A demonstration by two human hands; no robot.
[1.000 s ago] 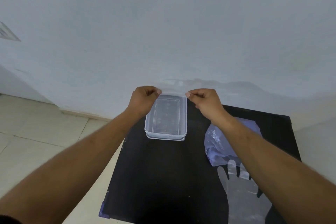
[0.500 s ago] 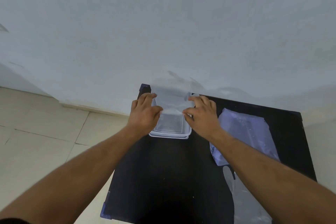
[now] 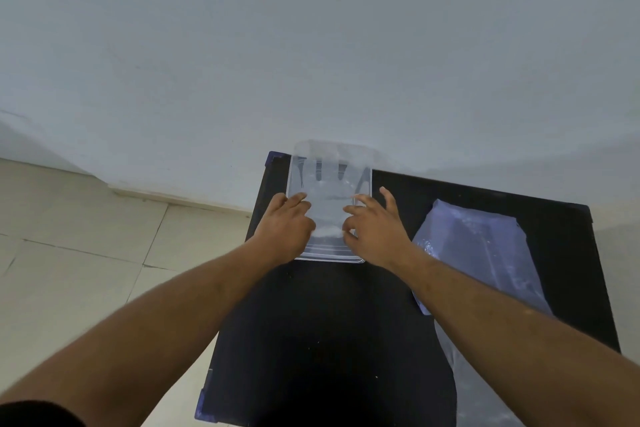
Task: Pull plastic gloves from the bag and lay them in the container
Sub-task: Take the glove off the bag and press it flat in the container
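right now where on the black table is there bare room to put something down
The widest bare patch of the black table lies between the two forearms, nearer than the container. A narrower strip runs behind the bag along the far edge. The far left corner is crowded: left hand, right hand and glove over the container.

Desk: a black, flat-topped square desk with blue corner pieces, set against the wall.
Wall: plain pale grey-white painted wall behind the desk.
Floor: beige tiled floor with thin dark grout lines, left of the desk.
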